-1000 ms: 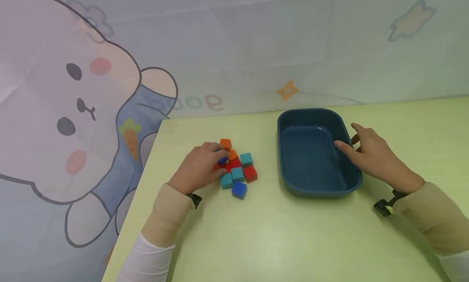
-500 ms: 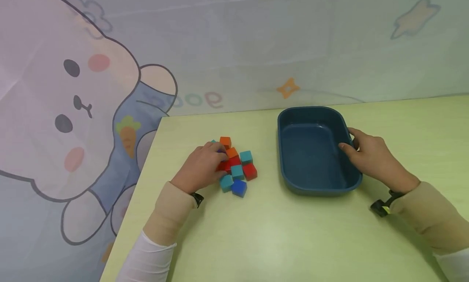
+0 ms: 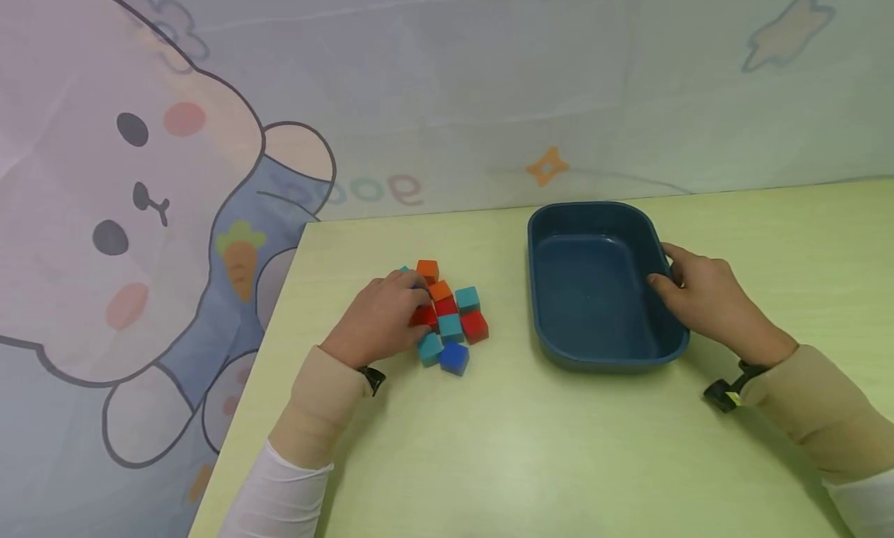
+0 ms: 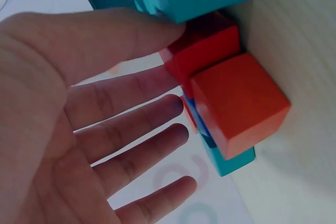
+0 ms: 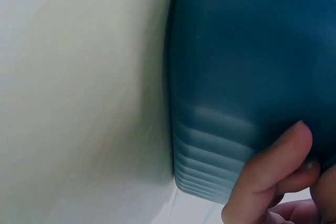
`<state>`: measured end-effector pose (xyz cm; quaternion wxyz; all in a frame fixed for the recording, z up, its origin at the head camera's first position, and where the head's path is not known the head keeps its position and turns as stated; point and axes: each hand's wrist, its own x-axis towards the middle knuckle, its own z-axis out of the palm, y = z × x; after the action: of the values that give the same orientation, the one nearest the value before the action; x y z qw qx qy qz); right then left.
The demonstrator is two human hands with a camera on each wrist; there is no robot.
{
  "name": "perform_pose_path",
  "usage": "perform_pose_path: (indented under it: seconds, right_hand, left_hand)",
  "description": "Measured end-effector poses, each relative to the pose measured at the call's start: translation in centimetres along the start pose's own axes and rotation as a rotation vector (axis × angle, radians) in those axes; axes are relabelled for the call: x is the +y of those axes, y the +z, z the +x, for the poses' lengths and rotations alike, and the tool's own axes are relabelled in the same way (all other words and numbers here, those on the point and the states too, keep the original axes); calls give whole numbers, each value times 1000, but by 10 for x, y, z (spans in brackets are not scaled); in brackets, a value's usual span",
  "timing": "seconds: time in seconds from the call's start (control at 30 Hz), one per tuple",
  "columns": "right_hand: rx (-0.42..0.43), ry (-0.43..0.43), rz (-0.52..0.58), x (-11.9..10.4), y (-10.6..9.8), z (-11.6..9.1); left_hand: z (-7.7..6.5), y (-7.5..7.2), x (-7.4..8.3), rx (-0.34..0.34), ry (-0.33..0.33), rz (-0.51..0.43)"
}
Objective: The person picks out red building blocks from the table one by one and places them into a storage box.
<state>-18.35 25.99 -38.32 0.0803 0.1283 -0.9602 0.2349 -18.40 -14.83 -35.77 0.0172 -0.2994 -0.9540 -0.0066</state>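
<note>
My left hand (image 3: 380,318) is at the left side of a cluster of wooden cubes, with its thumb and index finger on a red cube (image 4: 202,45). The other fingers (image 4: 149,158) are stretched out, apart from the cubes in the left wrist view. Close around lie orange cubes (image 3: 441,291), teal cubes (image 3: 450,328), a blue cube (image 3: 455,359) and another red cube (image 3: 475,326). My right hand (image 3: 712,301) grips the right wall of a dark blue plastic tub (image 3: 601,364), thumb over the rim and fingers against the outside (image 5: 273,166). Nothing lies in the tub.
Both the cubes and the tub stand on a pale yellow-green table (image 3: 517,460). Behind it hangs a cartoon-printed cloth (image 3: 447,95), which also covers the left side. The table's left edge runs beside my left forearm.
My right hand has closed on the tub's rim, its fingers now against the outer wall. My left thumb and index finger have settled on the red cube; neighbouring cubes have shifted slightly.
</note>
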Motion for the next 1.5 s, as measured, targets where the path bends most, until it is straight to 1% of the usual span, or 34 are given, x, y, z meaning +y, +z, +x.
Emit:
perform_pose_path:
  seconds: [0.27,0.53,0.63,0.8,0.97,1.2,1.37,1.5]
  right_hand:
    - [-1,1,1,3,1,1]
    - [-7,3,0,1,1,1]
    - [-17,4,3,0,1,1]
    - [-28,9,5,0,0,2]
    - [-27,4,7,1,0,1]
    - [-13,-15,17,0,3,-1]
    - [4,-23,22,-1,6,0]
    - [14,-25,24,-3,7,0]
  left_hand:
    - [-1,-8,0,4,-24,-42]
    - [1,-21,7,55,-26,-56]
    - [2,-26,11,62,-22,-97]
    - [9,-35,20,67,6,-171]
    - [22,-42,34,71,20,-180]
    - [48,-47,57,111,80,-241]
    - [71,-47,73,72,93,-253]
    - [90,-38,87,28,109,-242]
